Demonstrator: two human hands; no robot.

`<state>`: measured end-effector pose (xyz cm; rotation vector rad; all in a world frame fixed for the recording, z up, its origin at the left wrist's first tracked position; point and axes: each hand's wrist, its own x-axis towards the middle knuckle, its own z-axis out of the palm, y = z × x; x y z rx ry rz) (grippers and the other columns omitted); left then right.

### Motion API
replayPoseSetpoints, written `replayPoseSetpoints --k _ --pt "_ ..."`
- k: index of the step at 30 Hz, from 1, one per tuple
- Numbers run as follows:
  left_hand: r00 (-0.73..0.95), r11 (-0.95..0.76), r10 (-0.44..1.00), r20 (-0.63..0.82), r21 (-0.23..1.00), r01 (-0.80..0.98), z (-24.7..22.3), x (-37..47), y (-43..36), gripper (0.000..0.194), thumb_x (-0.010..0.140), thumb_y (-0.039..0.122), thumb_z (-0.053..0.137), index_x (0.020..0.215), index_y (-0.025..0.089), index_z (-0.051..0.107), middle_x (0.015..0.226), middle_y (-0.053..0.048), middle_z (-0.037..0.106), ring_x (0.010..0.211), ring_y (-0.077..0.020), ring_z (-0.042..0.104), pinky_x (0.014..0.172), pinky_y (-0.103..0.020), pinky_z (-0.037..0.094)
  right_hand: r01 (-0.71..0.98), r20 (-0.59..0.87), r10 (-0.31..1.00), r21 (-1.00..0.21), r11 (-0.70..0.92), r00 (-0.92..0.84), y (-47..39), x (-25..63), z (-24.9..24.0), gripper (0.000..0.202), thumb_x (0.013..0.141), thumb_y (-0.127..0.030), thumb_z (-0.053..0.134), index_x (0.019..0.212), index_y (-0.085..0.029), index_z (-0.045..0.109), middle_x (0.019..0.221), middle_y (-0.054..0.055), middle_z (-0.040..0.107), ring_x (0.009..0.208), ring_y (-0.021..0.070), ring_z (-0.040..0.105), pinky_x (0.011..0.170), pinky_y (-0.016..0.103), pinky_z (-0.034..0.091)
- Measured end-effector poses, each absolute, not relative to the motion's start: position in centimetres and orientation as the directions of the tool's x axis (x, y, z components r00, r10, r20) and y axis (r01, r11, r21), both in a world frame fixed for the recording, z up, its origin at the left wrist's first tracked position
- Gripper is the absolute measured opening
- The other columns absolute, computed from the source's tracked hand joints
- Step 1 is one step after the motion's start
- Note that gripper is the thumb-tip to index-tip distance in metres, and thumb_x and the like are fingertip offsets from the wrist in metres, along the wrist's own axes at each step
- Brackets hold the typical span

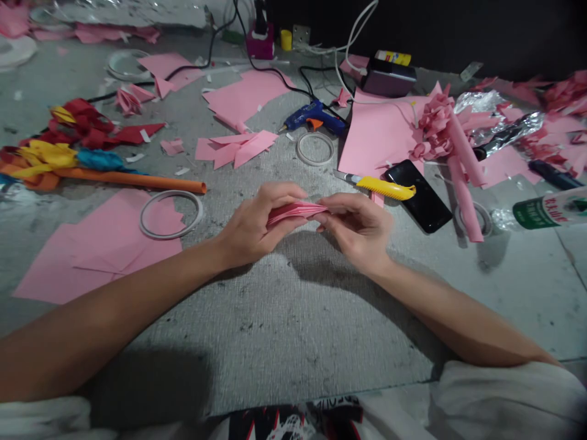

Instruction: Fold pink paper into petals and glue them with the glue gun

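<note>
Between my two hands is a thin stack of folded pink paper (293, 211), its layers fanned slightly along the edge. My left hand (262, 221) is closed round its left end, thumb below and fingers above. At the right end, my right hand (360, 225) pinches the tip between thumb and fingers. Both hands are just above the grey table (275, 330). Close behind my right hand lies a yellow utility knife (387, 187), its tip pointing left, partly over a black phone (419, 198).
A blue glue gun (314, 116) lies behind, with a tape roll (315, 149) beside it. Pink sheets (105, 244) and another tape roll (171, 214) are at left, near an orange paper tube (137, 179). Rolled pink paper flowers (463, 146) and a plastic bottle (550, 209) lie at right.
</note>
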<state>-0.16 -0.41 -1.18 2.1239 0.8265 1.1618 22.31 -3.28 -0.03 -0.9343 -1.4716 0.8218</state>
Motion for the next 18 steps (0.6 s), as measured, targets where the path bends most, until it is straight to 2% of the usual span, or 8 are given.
replayPoseSetpoints --k 5,8,12,15,18 --pt "0.444 -0.615 0.76 0.474 0.745 0.259 -1.1 -0.1 -0.3 0.017 0.102 0.038 0.071 0.116 0.029 0.068 0.106 -0.005 0.08 0.097 -0.0227 0.078 0.086 -0.04 0.064 0.168 0.461 0.886 -0.87 0.463 -0.051 -3.6 22.4 -0.3 0.015 0.096 -0.038 0.086 0.108 -0.031 0.082 0.1 0.002 0.081 0.077 0.02 0.077 0.066 0.038 0.072" --pt "0.46 -0.671 0.717 0.524 0.696 0.254 -0.2 -0.1 -0.3 0.015 0.104 0.04 0.066 0.113 0.028 0.067 0.109 -0.005 0.08 0.097 -0.0216 0.078 0.082 -0.038 0.063 0.175 0.45 0.891 -0.873 0.454 -0.066 -3.6 22.6 -0.2 0.013 0.096 -0.038 0.085 0.107 -0.03 0.082 0.099 0.002 0.081 0.078 0.0204 0.078 0.068 0.038 0.072" --pt "0.483 -0.767 0.63 0.608 0.585 0.264 1.2 -0.1 -0.1 0.017 0.109 0.03 0.054 0.105 0.025 0.07 0.11 -0.005 0.08 0.098 -0.0197 0.076 0.086 -0.037 0.062 0.21 0.445 0.891 -0.866 0.454 -0.091 -3.4 22.7 -0.1 0.012 0.097 -0.036 0.084 0.107 -0.031 0.083 0.099 0.002 0.082 0.082 0.0199 0.077 0.071 0.036 0.071" --pt "0.462 -0.764 0.643 0.611 0.546 0.343 2.1 -0.3 0.1 0.017 0.107 0.03 0.058 0.097 0.026 0.072 0.11 -0.005 0.078 0.095 -0.0199 0.074 0.086 -0.038 0.061 0.233 0.455 0.883 -0.852 0.469 -0.114 -3.3 22.7 -0.1 0.009 0.098 -0.032 0.082 0.107 -0.03 0.083 0.099 0.001 0.082 0.085 0.0185 0.077 0.072 0.033 0.069" --pt "0.497 -0.767 0.639 0.588 0.538 0.35 2.8 -0.3 0.2 0.012 0.104 0.033 0.065 0.097 0.029 0.074 0.11 -0.005 0.077 0.093 -0.021 0.073 0.084 -0.04 0.06 0.24 0.469 0.872 -0.838 0.489 -0.138 -3.2 22.7 -0.1 0.009 0.099 -0.027 0.08 0.108 -0.03 0.082 0.099 0.0 0.083 0.085 0.017 0.077 0.073 0.031 0.068"
